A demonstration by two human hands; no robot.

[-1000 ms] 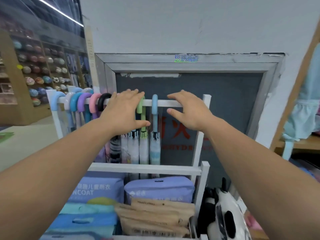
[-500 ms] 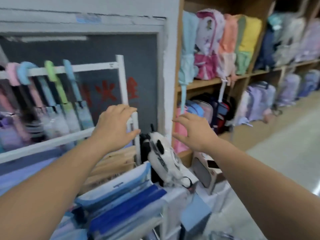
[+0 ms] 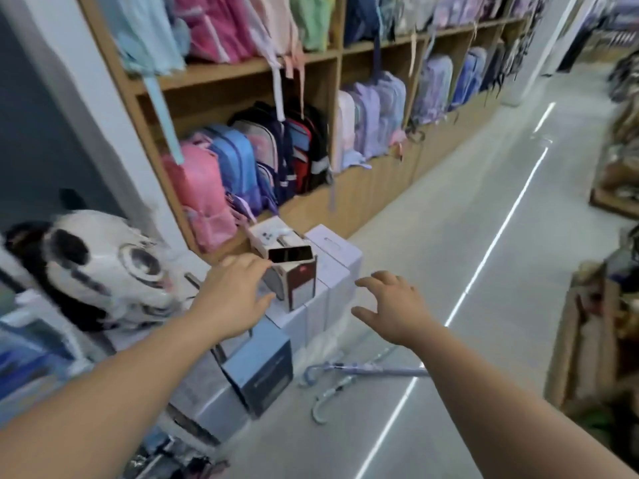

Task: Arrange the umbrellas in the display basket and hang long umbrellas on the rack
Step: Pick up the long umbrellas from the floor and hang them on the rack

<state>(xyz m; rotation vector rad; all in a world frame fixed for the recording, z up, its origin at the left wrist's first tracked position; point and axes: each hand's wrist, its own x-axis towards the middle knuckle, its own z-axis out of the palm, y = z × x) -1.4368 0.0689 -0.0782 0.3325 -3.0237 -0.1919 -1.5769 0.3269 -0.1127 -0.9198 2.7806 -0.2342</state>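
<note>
Left hand (image 3: 235, 299), right hand (image 3: 390, 305): fingers loosely spread, holding nothing. Two long umbrellas (image 3: 377, 371) lie on floor (image 3: 466, 184) beside stacked boxes (image 3: 333, 261), below right hand; the nearer is blurred, possibly transparent.

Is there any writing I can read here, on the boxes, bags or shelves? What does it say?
Nothing can be read; the picture is motion-blurred.
Top box: small dark mark, too blurred to read.
Dark blue box: faint line of print, too blurred to read.
Backpacks: no writing shows.
</note>
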